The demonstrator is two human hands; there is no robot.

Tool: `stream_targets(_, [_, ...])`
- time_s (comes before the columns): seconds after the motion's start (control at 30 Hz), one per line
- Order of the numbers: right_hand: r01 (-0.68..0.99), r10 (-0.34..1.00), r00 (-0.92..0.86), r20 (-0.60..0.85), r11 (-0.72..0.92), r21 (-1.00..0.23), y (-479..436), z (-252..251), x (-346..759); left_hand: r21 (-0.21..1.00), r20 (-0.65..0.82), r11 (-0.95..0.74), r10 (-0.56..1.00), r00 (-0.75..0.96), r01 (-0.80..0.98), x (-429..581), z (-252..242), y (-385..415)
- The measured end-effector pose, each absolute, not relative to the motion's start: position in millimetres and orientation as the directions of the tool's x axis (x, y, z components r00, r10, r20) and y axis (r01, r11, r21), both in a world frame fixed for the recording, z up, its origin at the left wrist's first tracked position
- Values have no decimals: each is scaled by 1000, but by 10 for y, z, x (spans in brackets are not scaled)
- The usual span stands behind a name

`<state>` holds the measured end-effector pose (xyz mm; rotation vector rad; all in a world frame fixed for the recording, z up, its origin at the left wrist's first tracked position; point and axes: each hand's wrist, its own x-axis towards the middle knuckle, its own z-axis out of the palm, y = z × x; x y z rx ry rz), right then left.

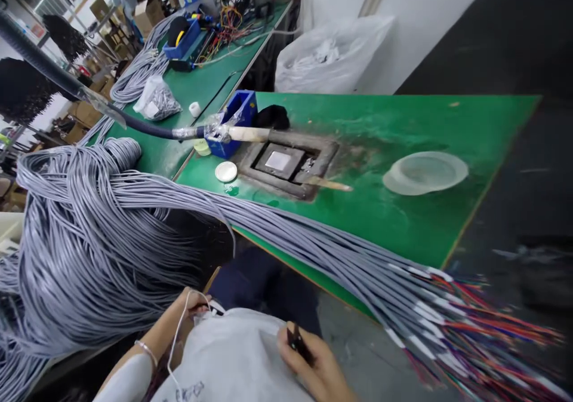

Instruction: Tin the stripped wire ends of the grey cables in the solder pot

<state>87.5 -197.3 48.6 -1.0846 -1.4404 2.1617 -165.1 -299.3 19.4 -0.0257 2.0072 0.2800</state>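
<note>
A thick bundle of grey cables [277, 235] lies across the green bench [403, 223], its stripped ends fanning into coloured wires [483, 330] at the right. My right hand [308, 360] is low in front of me, fingers closed round a small dark tool [298, 339] against my white shirt. My left hand [194, 303] is by my waist, fingers curled on a thin white cord [176, 336] that runs down my shirt. Neither hand touches the cable bundle.
A recessed solder pot [280, 163] with a wooden stick [326, 183] sits mid-bench. A fume hose [147, 128] reaches to it. Nearby are a blue bin [237, 115], a white lid [226, 171], a clear dish [425, 172] and plastic bags [331, 55]. More cables cover the far bench.
</note>
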Motion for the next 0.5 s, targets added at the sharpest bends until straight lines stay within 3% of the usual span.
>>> stream_targets(0.13, [149, 614, -718, -327, -323, -934, -1735, 167, 761, 155, -884, 985, 171, -436, 72, -1884, 48, -3134])
stream_targets(0.27, [106, 660, -715, -231, -224, -969, -1619, -177, 609, 136, -853, 895, 324, -409, 425, -2024, -164, -2972])
stream_targets(0.37, [95, 725, -658, -203, -188, -978, -1705, -521, 547, 143, -756, 691, 538, -372, 709, -1921, -408, -2583])
stream_targets(0.5, [134, 787, -584, -199, -149, -980, -1980, -908, 492, 298, -692, 356, 720, -57, 885, -1494, -886, -1943])
